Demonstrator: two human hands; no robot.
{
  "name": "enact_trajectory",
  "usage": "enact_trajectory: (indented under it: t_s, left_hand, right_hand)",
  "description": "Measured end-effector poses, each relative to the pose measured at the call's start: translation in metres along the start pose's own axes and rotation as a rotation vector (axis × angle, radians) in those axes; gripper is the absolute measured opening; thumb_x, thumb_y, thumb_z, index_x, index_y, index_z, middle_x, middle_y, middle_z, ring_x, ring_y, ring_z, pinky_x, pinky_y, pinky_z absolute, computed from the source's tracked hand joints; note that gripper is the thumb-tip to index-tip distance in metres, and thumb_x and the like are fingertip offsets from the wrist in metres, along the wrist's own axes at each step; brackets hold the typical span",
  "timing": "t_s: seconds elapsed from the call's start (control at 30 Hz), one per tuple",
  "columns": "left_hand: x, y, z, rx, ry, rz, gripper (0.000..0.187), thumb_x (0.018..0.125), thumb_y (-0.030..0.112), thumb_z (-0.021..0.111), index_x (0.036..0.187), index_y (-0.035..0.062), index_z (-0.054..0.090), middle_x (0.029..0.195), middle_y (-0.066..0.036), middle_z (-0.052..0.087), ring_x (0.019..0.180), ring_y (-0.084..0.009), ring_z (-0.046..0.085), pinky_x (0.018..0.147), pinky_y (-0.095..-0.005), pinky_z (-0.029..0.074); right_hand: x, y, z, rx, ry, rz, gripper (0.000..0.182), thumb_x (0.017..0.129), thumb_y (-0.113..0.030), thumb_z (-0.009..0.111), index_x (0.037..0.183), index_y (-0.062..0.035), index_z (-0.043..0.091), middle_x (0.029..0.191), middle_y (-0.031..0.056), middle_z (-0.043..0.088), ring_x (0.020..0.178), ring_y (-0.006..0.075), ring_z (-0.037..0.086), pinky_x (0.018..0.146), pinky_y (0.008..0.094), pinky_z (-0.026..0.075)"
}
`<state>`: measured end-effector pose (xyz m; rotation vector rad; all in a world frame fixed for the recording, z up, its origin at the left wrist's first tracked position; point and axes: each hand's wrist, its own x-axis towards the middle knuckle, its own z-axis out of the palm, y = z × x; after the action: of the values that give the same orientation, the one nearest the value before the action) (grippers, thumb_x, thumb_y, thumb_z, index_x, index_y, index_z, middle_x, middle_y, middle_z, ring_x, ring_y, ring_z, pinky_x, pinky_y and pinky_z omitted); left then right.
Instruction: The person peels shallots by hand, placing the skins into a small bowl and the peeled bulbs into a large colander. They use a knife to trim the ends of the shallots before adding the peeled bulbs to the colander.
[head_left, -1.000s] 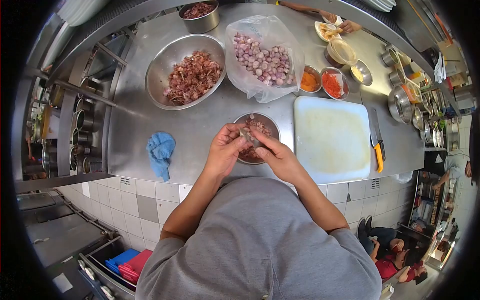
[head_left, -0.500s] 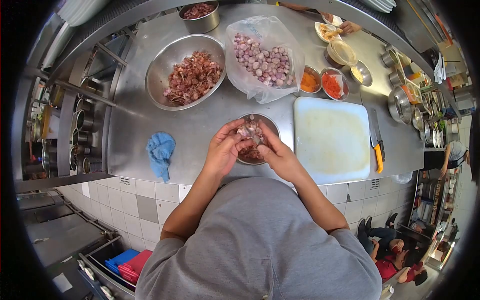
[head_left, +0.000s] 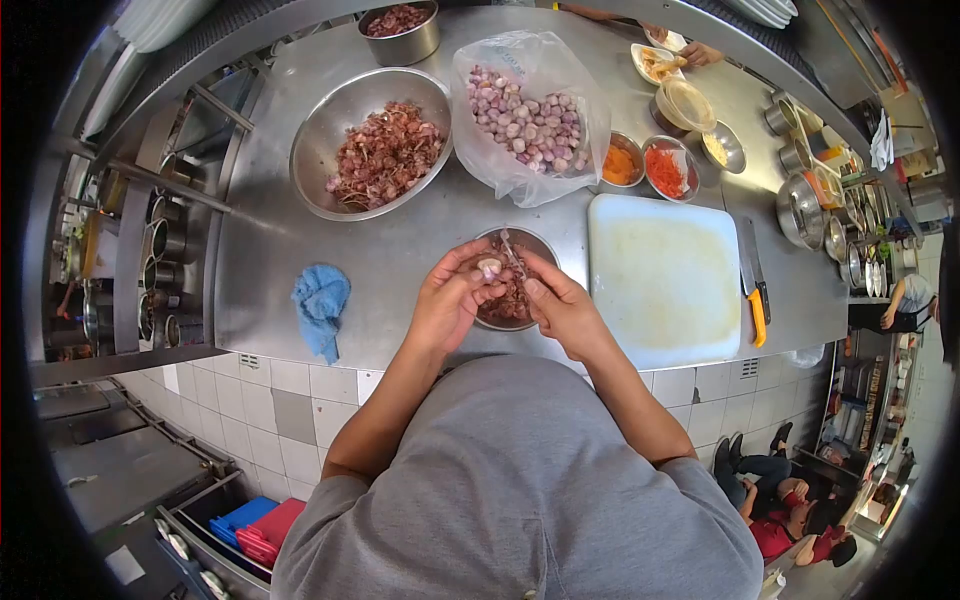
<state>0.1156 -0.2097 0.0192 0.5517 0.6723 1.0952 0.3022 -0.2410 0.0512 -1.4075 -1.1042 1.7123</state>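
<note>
Between the fingertips of my left hand [head_left: 447, 295] is a pale, pinkish shallot [head_left: 489, 268]. My right hand [head_left: 565, 308] is closed around a small knife [head_left: 511, 250], its narrow blade sticking up beside the shallot; the handle is hidden in the fingers. Both hands are over a metal bowl [head_left: 538, 243] holding reddish-brown shallot skins [head_left: 508, 305]. Farther off stands an open plastic bag [head_left: 580, 95] of peeled shallots [head_left: 525, 120]. To its left, a large steel bowl [head_left: 312, 150] contains a heap of unpeeled shallots [head_left: 390, 155].
A white cutting board [head_left: 665, 280] lies to the right, with a yellow-handled knife [head_left: 757, 315] and a black-handled knife [head_left: 763, 290] beside it. A blue cloth [head_left: 321, 305] is at left. Small bowls of orange [head_left: 620, 165] and red pieces [head_left: 665, 170] stand behind. Another person's hand [head_left: 700, 54] shows at the far edge.
My right hand has drawn slightly apart from the left, and the small knife's blade now shows upright. The shallot in my left hand is more exposed.
</note>
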Motion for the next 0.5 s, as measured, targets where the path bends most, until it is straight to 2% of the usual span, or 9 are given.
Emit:
enact_trajectory:
  t_s: [0.03, 0.07, 0.13, 0.17, 0.23, 0.3, 0.37, 0.47, 0.5]
  left_hand:
    - [0.001, 0.002, -0.002, -0.071, 0.029, -0.056, 0.030, 0.091, -0.001, 0.053, 0.121, -0.0013, 0.054, 0.111, -0.013, 0.064, 0.098, -0.0229, 0.066, 0.083, -0.0322, 0.057]
    - [0.001, 0.002, -0.004, -0.143, 0.059, -0.114, 0.031, 0.092, -0.001, 0.052, 0.123, -0.0010, 0.053, 0.112, -0.013, 0.064, 0.098, -0.0239, 0.067, 0.084, -0.0330, 0.057]
    - [0.002, -0.002, -0.011, -0.165, 0.062, -0.116, 0.030, 0.092, 0.000, 0.053, 0.122, 0.0000, 0.054, 0.111, -0.012, 0.064, 0.099, -0.0224, 0.066, 0.085, -0.0335, 0.057]
    - [0.003, -0.005, -0.013, -0.187, 0.065, -0.116, 0.029, 0.093, 0.000, 0.054, 0.121, 0.0010, 0.056, 0.111, -0.011, 0.064, 0.100, -0.0210, 0.065, 0.085, -0.0339, 0.057]
    - [0.002, -0.008, -0.013, -0.152, 0.029, -0.068, 0.026, 0.093, 0.000, 0.054, 0.119, 0.0012, 0.058, 0.111, -0.010, 0.064, 0.100, -0.0212, 0.065, 0.085, -0.0339, 0.057]
    - [0.001, -0.010, -0.013, -0.116, -0.006, -0.020, 0.024, 0.093, 0.001, 0.055, 0.116, 0.0014, 0.060, 0.111, -0.010, 0.064, 0.099, -0.0215, 0.065, 0.085, -0.0338, 0.057]
    - [0.001, -0.011, -0.014, 0.013, -0.001, 0.031, 0.022, 0.092, 0.000, 0.055, 0.113, 0.0003, 0.061, 0.110, -0.013, 0.065, 0.098, -0.0229, 0.066, 0.085, -0.0350, 0.058]
    - [0.000, -0.015, -0.021, 0.010, -0.038, 0.014, 0.021, 0.091, 0.001, 0.056, 0.111, 0.0006, 0.062, 0.108, -0.013, 0.066, 0.099, -0.0227, 0.066, 0.085, -0.0352, 0.057]
    - [0.001, -0.014, -0.019, 0.009, -0.039, 0.015, 0.021, 0.091, 0.001, 0.056, 0.111, 0.0006, 0.062, 0.108, -0.013, 0.066, 0.099, -0.0227, 0.066, 0.085, -0.0352, 0.057]
  right_hand:
    - [-0.001, -0.005, 0.000, 0.199, 0.000, 0.241, 0.047, 0.099, -0.016, 0.052, 0.145, -0.0094, 0.041, 0.135, 0.0152, 0.055, 0.119, 0.0221, 0.054, 0.100, 0.0320, 0.041]
    - [-0.001, -0.003, 0.001, 0.200, 0.001, 0.241, 0.047, 0.099, -0.016, 0.052, 0.145, -0.0094, 0.041, 0.135, 0.0152, 0.055, 0.119, 0.0221, 0.054, 0.100, 0.0320, 0.041]
    - [-0.001, 0.006, 0.002, 0.102, -0.050, -0.052, 0.050, 0.099, -0.016, 0.052, 0.146, -0.0090, 0.038, 0.138, 0.0156, 0.052, 0.119, 0.0236, 0.054, 0.102, 0.0333, 0.040]
    - [0.001, 0.011, 0.002, 0.102, -0.049, -0.052, 0.050, 0.099, -0.016, 0.052, 0.146, -0.0090, 0.038, 0.138, 0.0156, 0.052, 0.119, 0.0236, 0.054, 0.102, 0.0333, 0.040]
    - [0.004, 0.018, 0.003, -0.287, -0.001, -0.476, 0.051, 0.099, -0.015, 0.052, 0.147, -0.0092, 0.037, 0.135, 0.0162, 0.053, 0.119, 0.0245, 0.054, 0.102, 0.0352, 0.041]
    - [0.004, 0.018, 0.001, -0.336, -0.025, -0.473, 0.050, 0.098, -0.014, 0.052, 0.146, -0.0094, 0.038, 0.134, 0.0171, 0.054, 0.120, 0.0250, 0.054, 0.102, 0.0361, 0.041]
    - [0.002, 0.014, 0.000, -0.386, -0.050, -0.472, 0.050, 0.098, -0.014, 0.052, 0.146, -0.0095, 0.039, 0.133, 0.0180, 0.054, 0.121, 0.0255, 0.053, 0.102, 0.0370, 0.041]
    - [0.002, 0.014, -0.001, -0.471, 0.000, -0.436, 0.048, 0.097, -0.014, 0.053, 0.144, -0.0093, 0.042, 0.132, 0.0193, 0.055, 0.122, 0.0264, 0.053, 0.103, 0.0354, 0.040]
    - [0.006, 0.018, 0.000, -0.411, 0.031, -0.491, 0.046, 0.098, -0.016, 0.053, 0.143, -0.0103, 0.043, 0.122, 0.0160, 0.058, 0.109, 0.0242, 0.057, 0.091, 0.0334, 0.045]
